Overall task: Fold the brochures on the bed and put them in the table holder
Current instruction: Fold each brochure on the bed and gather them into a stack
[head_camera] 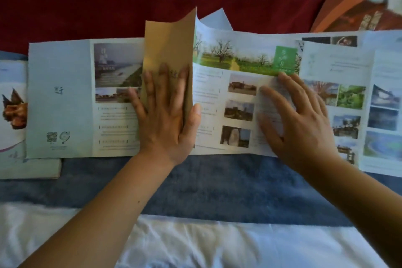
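Note:
A long multi-panel brochure lies unfolded across the bed, with photos and text on pale blue panels. One tan panel is turned over at the middle and stands partly raised at its top. My left hand lies flat on this tan panel, fingers spread, thumb at its right edge. My right hand rests palm down on the panel to the right, fingers apart. The table holder is not in view.
Another brochure with a food picture lies at the left edge. Orange-brown brochures sit at the upper right. A further printed sheet lies at the right. The bed has a red band, a blue band and white sheets.

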The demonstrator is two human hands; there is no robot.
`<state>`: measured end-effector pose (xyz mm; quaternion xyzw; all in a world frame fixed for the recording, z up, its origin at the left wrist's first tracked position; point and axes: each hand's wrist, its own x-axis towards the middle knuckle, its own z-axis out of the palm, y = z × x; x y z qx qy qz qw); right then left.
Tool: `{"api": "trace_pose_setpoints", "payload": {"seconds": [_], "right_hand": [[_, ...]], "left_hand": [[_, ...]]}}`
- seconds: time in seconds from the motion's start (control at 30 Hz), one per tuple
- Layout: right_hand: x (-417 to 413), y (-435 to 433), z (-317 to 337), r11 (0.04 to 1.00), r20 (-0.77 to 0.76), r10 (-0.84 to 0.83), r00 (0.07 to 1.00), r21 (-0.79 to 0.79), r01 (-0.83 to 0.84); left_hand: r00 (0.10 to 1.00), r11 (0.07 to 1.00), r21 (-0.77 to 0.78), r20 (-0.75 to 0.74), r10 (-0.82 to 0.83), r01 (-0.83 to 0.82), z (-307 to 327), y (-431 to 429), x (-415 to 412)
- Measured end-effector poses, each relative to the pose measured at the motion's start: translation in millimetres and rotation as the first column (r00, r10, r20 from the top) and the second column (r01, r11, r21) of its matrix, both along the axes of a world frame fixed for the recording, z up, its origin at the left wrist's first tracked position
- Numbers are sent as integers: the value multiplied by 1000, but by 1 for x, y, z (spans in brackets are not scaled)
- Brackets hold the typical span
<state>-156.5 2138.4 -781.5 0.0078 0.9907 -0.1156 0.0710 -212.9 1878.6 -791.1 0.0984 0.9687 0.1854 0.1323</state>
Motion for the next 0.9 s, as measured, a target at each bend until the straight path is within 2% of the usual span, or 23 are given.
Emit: {"api": "trace_pose_setpoints", "payload": {"seconds": [0.2, 0.4, 0.57, 0.9], "right_hand": [[20, 50, 3, 979, 22, -192, 981, 76, 190], [37, 74, -11, 988, 98, -150, 984, 61, 144], [38, 75, -20, 986, 52, -164, 985, 41, 162], [38, 78, -29, 984, 16, -174, 985, 28, 173]], "left_hand": [[1000, 999, -34, -12, 6, -7, 0, 6, 0], [1000, 998, 64, -27, -15, 17, 4, 31, 8], [995, 988, 122, -56, -87, 93, 8, 62, 18], [987, 970, 213, -128, -95, 121, 11, 105, 26]]}}
